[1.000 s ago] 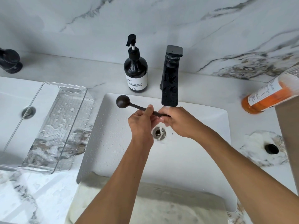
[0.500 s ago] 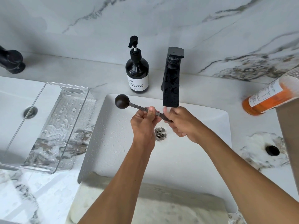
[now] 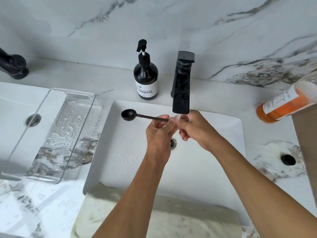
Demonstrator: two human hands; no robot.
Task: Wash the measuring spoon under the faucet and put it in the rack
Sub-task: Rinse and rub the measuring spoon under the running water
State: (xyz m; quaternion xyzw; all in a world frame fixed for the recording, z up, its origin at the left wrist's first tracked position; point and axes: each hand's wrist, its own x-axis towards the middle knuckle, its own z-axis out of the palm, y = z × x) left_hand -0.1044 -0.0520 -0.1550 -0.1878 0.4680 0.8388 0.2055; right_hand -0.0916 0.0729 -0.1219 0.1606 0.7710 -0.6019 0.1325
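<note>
A black measuring spoon is held level over the white sink, its round bowl pointing left. My left hand grips the ridged handle near its right end. My right hand is closed around the handle's tip, directly under the spout of the black faucet, where a stream of water runs over the fingers. The handle's end is hidden between both hands. The clear plastic rack sits to the left of the sink, wet inside and holding nothing.
A black soap pump bottle stands left of the faucet. An orange bottle lies tilted at the right. A second black faucet and basin are far left. A small black cap rests on the marble counter at right.
The spoon's bowl has turned to show its hollow side. Both hands stayed under the spout, with the right hand shifting along the handle's end.
</note>
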